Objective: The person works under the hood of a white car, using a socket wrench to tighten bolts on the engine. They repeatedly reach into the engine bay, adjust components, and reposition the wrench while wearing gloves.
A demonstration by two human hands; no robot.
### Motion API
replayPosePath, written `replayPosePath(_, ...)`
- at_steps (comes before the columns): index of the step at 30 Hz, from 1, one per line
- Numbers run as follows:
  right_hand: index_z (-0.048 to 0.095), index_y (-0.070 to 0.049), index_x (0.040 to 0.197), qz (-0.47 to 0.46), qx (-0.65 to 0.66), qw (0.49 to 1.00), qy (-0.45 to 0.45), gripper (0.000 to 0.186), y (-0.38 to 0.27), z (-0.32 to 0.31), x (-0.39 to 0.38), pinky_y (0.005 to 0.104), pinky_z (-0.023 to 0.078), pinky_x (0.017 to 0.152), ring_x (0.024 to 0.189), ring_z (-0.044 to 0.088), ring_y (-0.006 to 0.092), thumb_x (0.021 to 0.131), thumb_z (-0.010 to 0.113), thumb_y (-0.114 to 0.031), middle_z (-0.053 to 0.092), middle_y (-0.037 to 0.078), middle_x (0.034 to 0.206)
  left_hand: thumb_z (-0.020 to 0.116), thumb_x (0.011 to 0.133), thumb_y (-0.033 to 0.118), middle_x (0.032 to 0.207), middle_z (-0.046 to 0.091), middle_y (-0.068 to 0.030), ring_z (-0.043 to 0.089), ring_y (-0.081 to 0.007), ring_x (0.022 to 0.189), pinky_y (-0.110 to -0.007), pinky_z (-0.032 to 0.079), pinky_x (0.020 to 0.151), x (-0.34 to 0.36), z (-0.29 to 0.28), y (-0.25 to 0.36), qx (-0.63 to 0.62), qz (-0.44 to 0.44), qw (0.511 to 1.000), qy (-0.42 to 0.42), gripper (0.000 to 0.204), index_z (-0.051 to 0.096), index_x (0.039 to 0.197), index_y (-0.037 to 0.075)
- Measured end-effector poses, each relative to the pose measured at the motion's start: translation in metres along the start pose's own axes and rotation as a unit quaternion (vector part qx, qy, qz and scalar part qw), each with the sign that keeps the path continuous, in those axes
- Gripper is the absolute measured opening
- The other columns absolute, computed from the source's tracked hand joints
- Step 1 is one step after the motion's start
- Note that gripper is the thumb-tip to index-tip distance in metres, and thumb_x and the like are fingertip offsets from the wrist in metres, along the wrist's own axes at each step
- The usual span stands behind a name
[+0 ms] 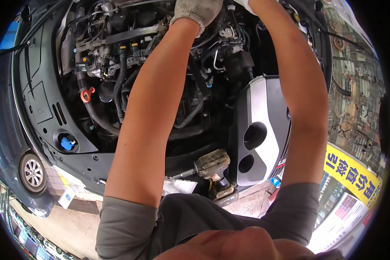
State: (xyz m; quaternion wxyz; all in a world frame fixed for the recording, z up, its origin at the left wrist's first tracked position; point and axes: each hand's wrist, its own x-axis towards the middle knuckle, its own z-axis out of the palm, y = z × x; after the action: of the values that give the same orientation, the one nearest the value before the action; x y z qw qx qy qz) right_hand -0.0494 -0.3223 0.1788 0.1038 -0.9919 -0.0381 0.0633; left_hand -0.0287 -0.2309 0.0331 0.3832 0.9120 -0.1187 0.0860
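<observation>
Open engine bay [117,65] fills the view; gloved left hand [196,12] rests on engine parts at its top, fingers curled, grip unclear; right hand [247,3] mostly cut off, fingers unseen; engine cover [264,130] and power tool [213,167] lie near the front edge.

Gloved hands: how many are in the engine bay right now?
2. The left hand is over the engine's centre top; the right hand is beside it, mostly cut off by the frame's edge.
</observation>
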Motion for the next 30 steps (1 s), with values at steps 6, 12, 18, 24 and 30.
replayPosePath(6, 0.069, -0.001, 0.125, -0.081, -0.085, 0.974, 0.193, 0.056, 0.009, -0.051, 0.019, 0.0457, 0.05, 0.102, 0.117, 0.066, 0.0423, 0.094, 0.057, -0.046, 0.069, 0.028, 0.124, 0.062, 0.098, 0.043, 0.095, 0.073, -0.0159, 0.072, -0.0367, 0.093, -0.048, 0.056, 0.081, 0.004, 0.007, 0.001, 0.006, -0.008, 1.0, 0.008, 0.037, 0.063, 0.115, 0.01)
replayPosePath(12, 0.067, -0.003, 0.128, -0.099, -0.086, 0.958, 0.255, 0.048, 0.006, -0.112, -0.065, 0.0421, 0.053, 0.097, 0.112, 0.069, 0.0352, 0.097, 0.058, -0.039, 0.069, 0.026, 0.12, 0.063, 0.099, 0.044, 0.091, 0.072, -0.0172, 0.069, -0.0391, 0.088, -0.05, 0.053, 0.077, -0.001, -0.024, -0.015, -0.025, 0.097, 0.989, 0.108, 0.035, 0.065, 0.105, 0.009)
replayPosePath(18, 0.061, -0.007, 0.135, -0.254, -0.034, 0.924, 0.283, 0.032, 0.115, -0.103, -0.267, 0.0342, 0.058, 0.083, 0.108, 0.067, 0.0282, 0.103, 0.058, -0.008, 0.066, 0.019, 0.122, 0.067, 0.096, 0.046, 0.08, 0.072, -0.0074, 0.071, -0.0322, 0.073, -0.043, 0.057, 0.069, -0.164, -0.165, 0.086, 0.107, 0.2, 0.973, -0.053, 0.031, 0.071, 0.098, 0.015)
replayPosePath(24, 0.056, -0.002, 0.132, 0.11, 0.58, 0.784, -0.192, 0.031, 0.06, -0.023, -0.449, 0.0203, 0.042, 0.054, 0.067, 0.057, 0.0112, 0.104, 0.056, -0.017, 0.064, 0.014, 0.102, 0.076, 0.088, 0.041, 0.074, 0.068, -0.0089, 0.068, -0.0309, 0.068, -0.043, 0.054, 0.062, -0.437, -0.225, 0.099, 0.008, 0.075, 0.984, -0.162, 0.029, 0.071, 0.089, 0.012)
replayPosePath(30, 0.057, -0.001, 0.121, 0.152, 0.679, 0.684, -0.218, 0.022, -0.006, 0.062, -0.521, 0.0202, 0.03, 0.042, 0.048, 0.042, 0.0054, 0.103, 0.059, -0.014, 0.06, 0.007, 0.079, 0.078, 0.088, 0.033, 0.085, 0.07, -0.0123, 0.07, -0.0329, 0.082, -0.045, 0.055, 0.074, -0.589, -0.242, 0.093, 0.061, -0.103, 0.983, -0.142, 0.031, 0.07, 0.103, 0.007)
